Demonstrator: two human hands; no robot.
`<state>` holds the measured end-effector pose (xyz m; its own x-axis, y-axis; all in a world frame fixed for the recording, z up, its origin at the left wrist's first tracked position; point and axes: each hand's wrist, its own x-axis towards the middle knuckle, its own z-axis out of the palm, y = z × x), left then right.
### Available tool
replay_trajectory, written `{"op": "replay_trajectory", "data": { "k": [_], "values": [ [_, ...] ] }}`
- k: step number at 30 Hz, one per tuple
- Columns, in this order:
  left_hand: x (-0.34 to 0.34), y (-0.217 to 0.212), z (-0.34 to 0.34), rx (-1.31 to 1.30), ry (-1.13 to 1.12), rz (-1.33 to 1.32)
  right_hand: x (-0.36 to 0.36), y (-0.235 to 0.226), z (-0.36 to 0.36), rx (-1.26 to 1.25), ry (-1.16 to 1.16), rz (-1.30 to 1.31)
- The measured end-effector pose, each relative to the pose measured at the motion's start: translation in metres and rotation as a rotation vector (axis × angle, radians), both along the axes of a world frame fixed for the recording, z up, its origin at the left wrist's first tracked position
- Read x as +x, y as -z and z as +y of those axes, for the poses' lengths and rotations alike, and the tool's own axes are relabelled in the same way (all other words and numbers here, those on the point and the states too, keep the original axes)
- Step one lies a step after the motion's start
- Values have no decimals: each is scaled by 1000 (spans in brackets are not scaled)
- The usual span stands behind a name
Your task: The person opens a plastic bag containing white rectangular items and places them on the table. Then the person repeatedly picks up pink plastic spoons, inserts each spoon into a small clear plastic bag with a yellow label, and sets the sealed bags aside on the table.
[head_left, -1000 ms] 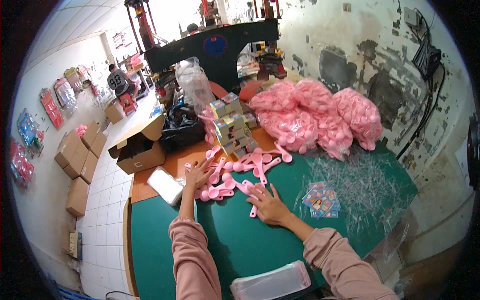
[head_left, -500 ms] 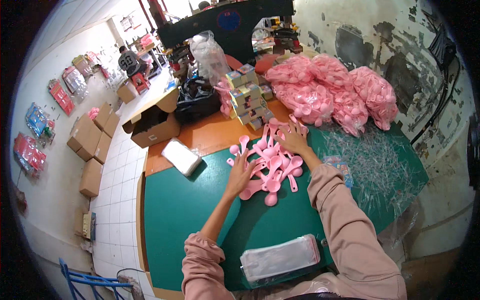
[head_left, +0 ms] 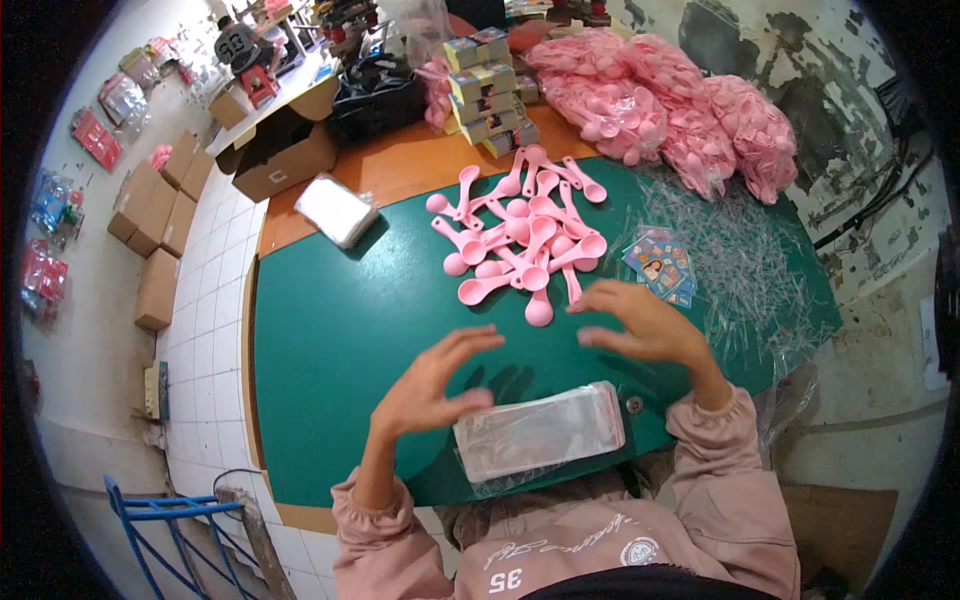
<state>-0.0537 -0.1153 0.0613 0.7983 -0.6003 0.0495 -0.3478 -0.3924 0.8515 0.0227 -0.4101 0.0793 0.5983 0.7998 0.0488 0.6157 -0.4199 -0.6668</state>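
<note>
Pink plastic measuring spoons point(head_left: 540, 232) lie in a loose heap in the middle of the green tabletop point(head_left: 340, 370). My left hand point(head_left: 432, 380) hovers with fingers apart near the left end of a stack of clear plastic bags point(head_left: 540, 435), holding nothing. My right hand point(head_left: 640, 322) is raised just nearer than the heap, thumb and fingers spread, also with nothing in it. Both hands are slightly blurred. The bags lie flat at the table's near edge. Small blue printed cards point(head_left: 660, 265) rest to the right of the spoons.
Bulging bags of pink spoons point(head_left: 665, 110) are piled at the far right, with clear plastic scraps point(head_left: 750, 260) nearer. Card bundles point(head_left: 490, 95) form a stack at the back. A white packet point(head_left: 337, 210) and an open carton point(head_left: 285, 165) sit at left. Someone point(head_left: 240, 50) sits far off.
Both hands have drawn back from the spoon heap toward me and the bag stack. My view has tipped down, and the blue cards now show fully.
</note>
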Motion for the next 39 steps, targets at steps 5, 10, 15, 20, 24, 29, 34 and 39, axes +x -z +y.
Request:
{"op": "replay_trajectory", "data": {
  "k": [5,10,15,20,24,29,34,39],
  "values": [
    [-79,-13,-35,512,-64,-197,-88,0,14,-176,-102,-241],
    [-87,2,-58,740,-17,-288,-107,12,24,-456,-147,-342],
    [-84,0,-60,644,-55,-292,-108,15,20,-396,-119,-324],
    [-80,4,-58,592,-75,-285,-105,14,21,-316,-107,-342],
    [-77,-3,-60,627,-54,-255,-105,13,21,-333,-95,-320],
    [-77,-15,-61,610,-57,-264,-105,0,18,-314,-101,-288],
    [-71,-15,-58,476,-66,-315,-92,-13,18,-344,-177,-243],
    [-49,-18,-52,443,-22,-102,-65,-13,22,-321,-232,-139]
  ]
}}
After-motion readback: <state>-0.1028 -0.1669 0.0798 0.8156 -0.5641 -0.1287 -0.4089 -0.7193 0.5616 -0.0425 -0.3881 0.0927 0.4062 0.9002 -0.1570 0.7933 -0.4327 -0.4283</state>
